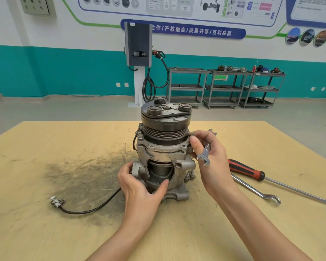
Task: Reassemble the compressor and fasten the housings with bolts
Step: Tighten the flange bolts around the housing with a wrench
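The compressor [165,147] stands upright on the wooden table [45,232], black pulley and clutch plate on top, grey cutaway housing below. My left hand [141,187] grips the lower housing at its front left, thumb laid across the cutaway opening. My right hand [209,157] holds a small open-end wrench [205,153] in its curled fingers while its thumb and fingertips pinch at a bolt spot on the upper housing's right flange, just under the pulley. Two loose bolts [189,175] lean against the housing's right side.
A red-and-black screwdriver [252,173] and a ring spanner [258,191] lie on the table to the right. The compressor's black cable and connector [56,201] trail to the left over a dark grease stain. Shelving carts and a charging post stand at the far wall.
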